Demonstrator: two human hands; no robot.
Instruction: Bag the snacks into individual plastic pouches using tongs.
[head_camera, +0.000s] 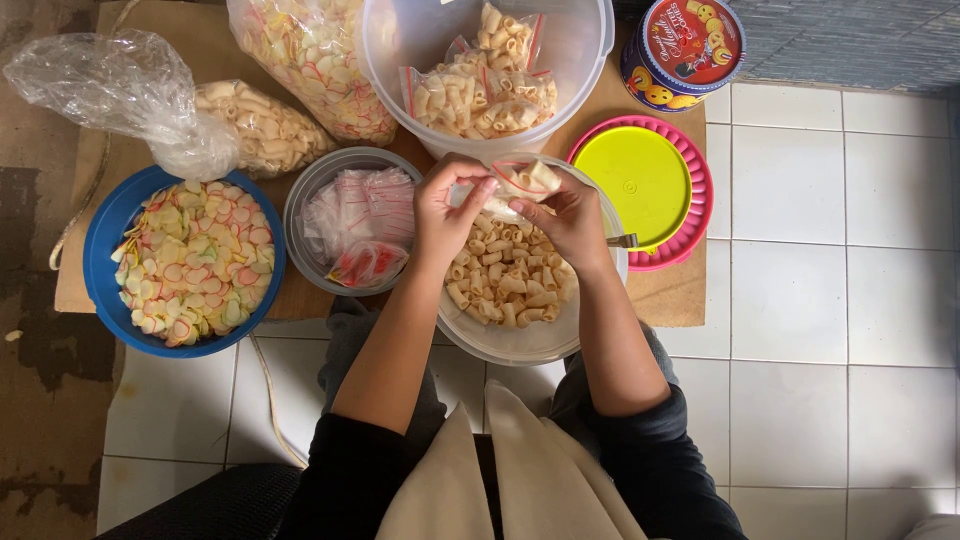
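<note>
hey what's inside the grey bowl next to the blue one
The grey bowl holds a heap of small empty clear zip bags with red sealing strips. The bags cover the bowl's bottom, so anything beneath them cannot be seen.

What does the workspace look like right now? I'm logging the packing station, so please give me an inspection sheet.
Surface: brown cardboard sheet laid on a white tiled floor.
Job's things: small clear pouch of tube crackers, held over a clear bowl of loose tube crackers; tub of filled pouches; grey bowl of empty pouches.
Clutter: blue bowl of pink and green chips, two big bags of crackers, crumpled plastic bag, round tin, green and pink lid.
Grips: left hand and right hand both pinch the pouch's top.
Cables: thin white cord across the floor tiles.
Surroundings: worn brown floor at left.
</note>
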